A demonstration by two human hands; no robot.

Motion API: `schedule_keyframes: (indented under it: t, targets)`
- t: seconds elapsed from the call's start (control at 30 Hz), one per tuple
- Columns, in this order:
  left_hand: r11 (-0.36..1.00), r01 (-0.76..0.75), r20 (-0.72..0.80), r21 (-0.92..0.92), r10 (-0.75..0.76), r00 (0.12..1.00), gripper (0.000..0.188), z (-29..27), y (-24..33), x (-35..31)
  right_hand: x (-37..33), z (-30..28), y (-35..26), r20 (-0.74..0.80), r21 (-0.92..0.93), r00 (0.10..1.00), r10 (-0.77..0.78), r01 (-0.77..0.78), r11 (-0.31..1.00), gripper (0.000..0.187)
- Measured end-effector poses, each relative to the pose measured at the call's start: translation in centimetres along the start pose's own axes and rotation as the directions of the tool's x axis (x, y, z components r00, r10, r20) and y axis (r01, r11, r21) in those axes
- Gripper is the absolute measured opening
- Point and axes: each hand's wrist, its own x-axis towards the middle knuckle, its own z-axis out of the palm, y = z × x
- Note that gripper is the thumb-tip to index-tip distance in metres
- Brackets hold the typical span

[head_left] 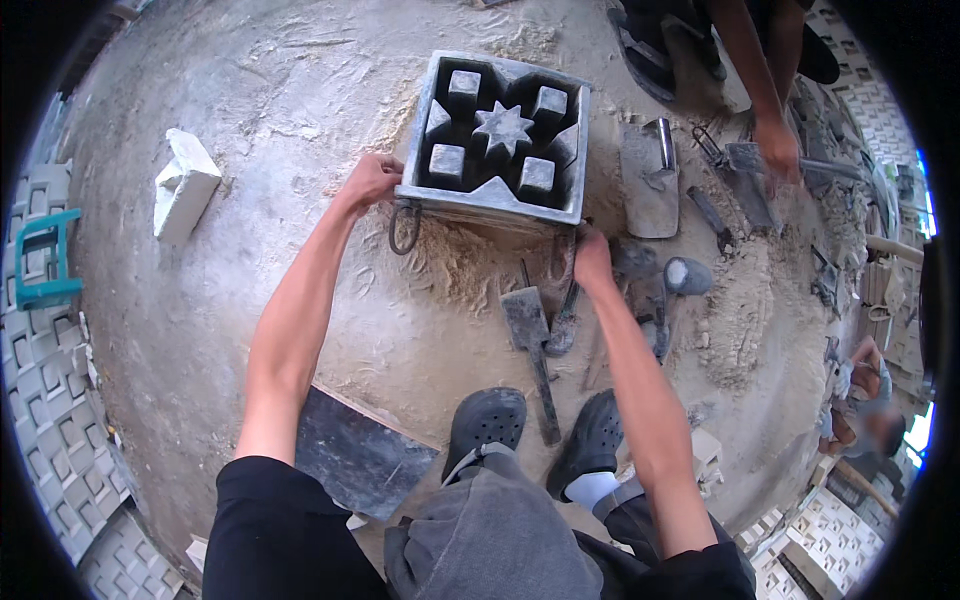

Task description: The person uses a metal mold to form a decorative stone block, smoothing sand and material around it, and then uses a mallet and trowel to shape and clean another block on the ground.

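A square grey metal mould (503,205) rests on the sandy floor ahead of me, with an eight-pointed star block (503,128) in its middle and a square post near each corner. My left hand (374,181) is closed at the mould's near left corner, just above a hanging iron ring (404,227). At the near right corner my right hand (592,262) is closed against the mould, its fingertips partly hidden. Below that hand lie a flat-bladed trowel (524,318) and a dark curved tool (563,334).
Right of the mould are a metal float (650,180), a round-headed mallet (688,276) and loose sand (745,320). A co-worker's hand (778,150) reaches down there by more tools. A white broken block (185,185) and teal stool (48,260) stand left; a dark board (360,452) lies by my feet.
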Motion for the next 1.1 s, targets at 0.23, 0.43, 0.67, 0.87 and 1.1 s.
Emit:
schedule_keyframes:
  t: [0.23,0.43,0.67,0.87,1.1]
  targets:
    - [0.929,0.018,-0.049,0.37,0.0,0.999,0.021,0.3,2.7,-0.9,-0.2,-0.7,0.0,0.043,-0.007,0.993,-0.113,0.113,0.994,0.027]
    - [0.876,-0.031,-0.053,0.481,0.064,0.997,0.026,-1.3,2.7,-0.3,-1.9,2.9,2.1,-0.101,-0.112,0.988,-0.114,0.103,0.988,0.026]
    - [0.99,0.077,-0.015,0.12,-0.076,0.997,0.027,-1.2,3.5,-2.5,-4.5,2.6,-0.5,-0.077,-0.277,0.966,-0.245,0.215,0.937,0.029]
    - [0.996,0.082,-0.091,-0.033,-0.085,0.992,0.022,-0.8,2.2,-2.8,-5.1,3.2,-0.2,-0.142,-0.31,0.919,-0.369,0.313,0.898,0.024]
    - [0.934,0.169,-0.244,0.315,-0.092,0.965,0.024,0.1,1.4,-1.5,-3.7,3.8,2.1,-0.208,-0.012,0.931,-0.301,0.306,0.952,0.023]
